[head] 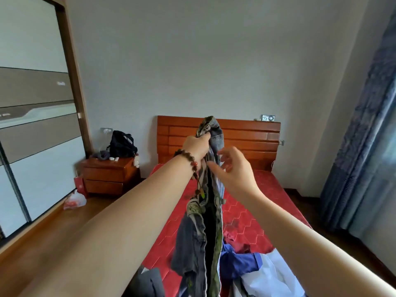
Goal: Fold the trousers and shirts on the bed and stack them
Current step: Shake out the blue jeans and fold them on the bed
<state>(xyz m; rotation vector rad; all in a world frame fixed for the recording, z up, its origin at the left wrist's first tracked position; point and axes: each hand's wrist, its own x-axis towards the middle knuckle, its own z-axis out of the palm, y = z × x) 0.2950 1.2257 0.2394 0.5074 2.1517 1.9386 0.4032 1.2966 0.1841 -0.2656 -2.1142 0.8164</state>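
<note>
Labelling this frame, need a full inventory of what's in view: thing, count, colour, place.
trousers: 1, grey-green denim, held up over the bed
clothes pile: several, blue, white, red, near end of bed
bed: 1, red cover, wooden headboard, centre
nightstand: 1, brown wood, left of bed
backpack: 1, black, on nightstand
plastic bag: 1, white-red, floor by wardrobe
wardrobe: 1, grey-white, left
curtain: 1, blue, right
left hand: grip on trousers' top, beaded bracelet
right hand: open, beside trousers

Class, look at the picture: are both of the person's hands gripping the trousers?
No: only the left hand grips the trousers; the right hand is open beside them.
</note>
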